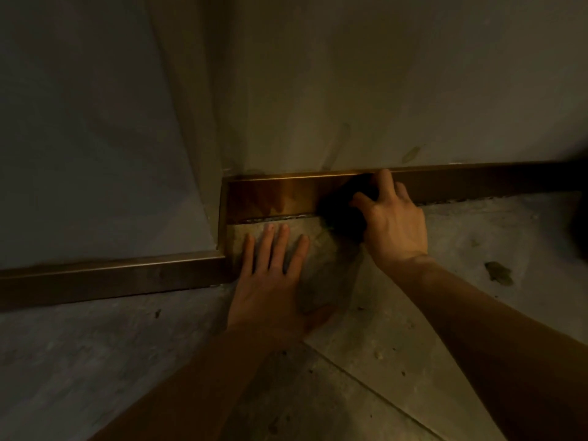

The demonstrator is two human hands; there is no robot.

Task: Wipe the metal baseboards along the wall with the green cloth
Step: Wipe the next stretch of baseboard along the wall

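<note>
Concrete floor [397, 313], mottled grey and spotted with dark flecks, fills the near field of my head view, with both bare forearms reaching forward across it. I read the left hand [273, 281] as released: palm flat on the floor, fingers [281, 246] spread and extended toward the wall, grasping nothing. It lies just in front of an inner corner where two baseboard runs meet. The near-left baseboard section [111, 278] runs along the left wall [79, 138] and stops beside the left hand.

Farther on, the right hand [393, 218] is clenched over the cloth [343, 211], which appears only as a dark bunched mass in this dim light; I cannot confirm its green colour. The cloth is pressed against the face of the metal baseboard [270, 195], at floor level. That baseboard is bronze-toned and reflective, continuing right behind the right hand. Above it rises the pale rear wall [381, 74], marked with faint smudges.
</note>
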